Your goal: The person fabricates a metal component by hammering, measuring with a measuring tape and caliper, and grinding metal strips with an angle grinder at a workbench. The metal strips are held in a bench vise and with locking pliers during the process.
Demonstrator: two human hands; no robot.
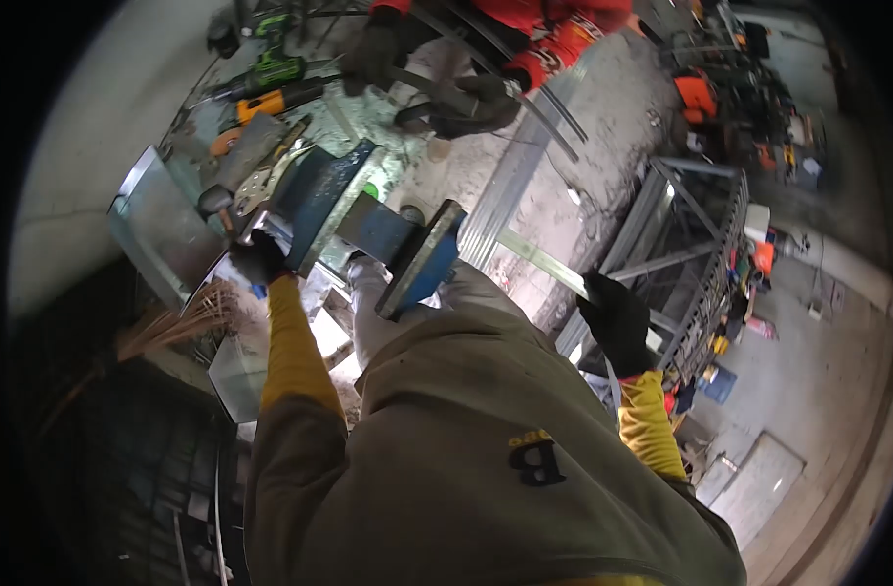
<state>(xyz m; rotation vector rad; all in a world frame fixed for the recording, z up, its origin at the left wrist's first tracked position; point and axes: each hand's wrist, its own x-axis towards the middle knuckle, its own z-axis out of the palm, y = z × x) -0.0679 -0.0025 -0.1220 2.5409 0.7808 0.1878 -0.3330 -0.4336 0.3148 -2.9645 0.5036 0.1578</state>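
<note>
Over dusty floor (622,107), a metal strip (541,259) is being gripped by the right hand (617,322), fingers closed around it, right of a blue vise (373,225). Light, stiff handling is being expected, possibly sharp edges best being avoided by pinching its flat faces. Left of the vise, a hammer (214,200) is being clasped by the left hand (257,257).

Far left there's a green cordless drill (278,70) just beside a yellow angle grinder (262,105), plus a straw broom (178,324) nearer on the left. Over right sits a metal truss frame (677,262), with a pale flat panel (756,481) nearer.
</note>
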